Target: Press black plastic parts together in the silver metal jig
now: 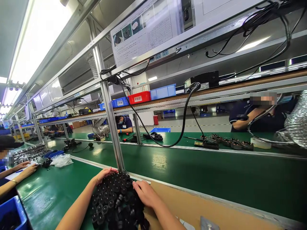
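A heap of small black round parts with clear domed tops, like little lenses [107,199], lies at the bottom middle of the bench. My left hand [105,175] curves round the far left side of the heap, its fingers stretched out along the edge. On the heap's right side rests my right hand [145,192], cupped against the parts with the thumb toward them. Both palms face inward, with the parts between them. Some fingertips of the right hand are hidden. Beneath my right forearm is a brown cardboard sheet [177,201].
A metal post [111,124] rises just beyond the heap. At left, a co-worker's hands [26,171] rest by papers, near a plastic bag [61,160] and a blue bin [14,210]. Red [139,97] and blue [163,92] trays line the shelf, and a black cable [183,124] hangs down.
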The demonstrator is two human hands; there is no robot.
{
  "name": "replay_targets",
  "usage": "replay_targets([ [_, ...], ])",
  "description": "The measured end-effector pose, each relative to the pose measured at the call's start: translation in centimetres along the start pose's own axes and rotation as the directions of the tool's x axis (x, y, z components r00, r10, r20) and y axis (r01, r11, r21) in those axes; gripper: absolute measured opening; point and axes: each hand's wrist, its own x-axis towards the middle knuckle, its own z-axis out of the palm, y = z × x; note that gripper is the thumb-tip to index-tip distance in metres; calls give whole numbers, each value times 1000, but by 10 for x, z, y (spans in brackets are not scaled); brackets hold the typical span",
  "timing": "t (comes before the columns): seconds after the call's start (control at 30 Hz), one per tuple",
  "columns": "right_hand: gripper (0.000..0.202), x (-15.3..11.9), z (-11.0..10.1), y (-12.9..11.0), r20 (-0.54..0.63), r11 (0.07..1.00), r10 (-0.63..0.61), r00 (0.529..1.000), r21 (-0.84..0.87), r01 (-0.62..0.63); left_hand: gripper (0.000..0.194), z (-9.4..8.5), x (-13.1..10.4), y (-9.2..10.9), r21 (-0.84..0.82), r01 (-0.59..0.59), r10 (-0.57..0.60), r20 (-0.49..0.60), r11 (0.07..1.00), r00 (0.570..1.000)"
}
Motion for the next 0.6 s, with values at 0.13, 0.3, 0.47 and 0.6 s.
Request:
replay_targets([
  [0.13,32,1,2,3,-22,999,52,998,15,-52,55,7,3,7,60,-8,13,-87,998,996],
  [0.3,20,0,2,5,-6,997,54,999,47,-53,79,-2,-54,16,226,-29,107,-341,974,934],
  [0.47,29,2,5,5,14,996,74,997,57,-75,112,37,-173,-2,429,-65,214,-309,901,927],
  [0.6,29,2,-2,-3,-26,994,110,994,-2,-110,118,78,-204,-24,705,-89,315,-197,703,928],
])
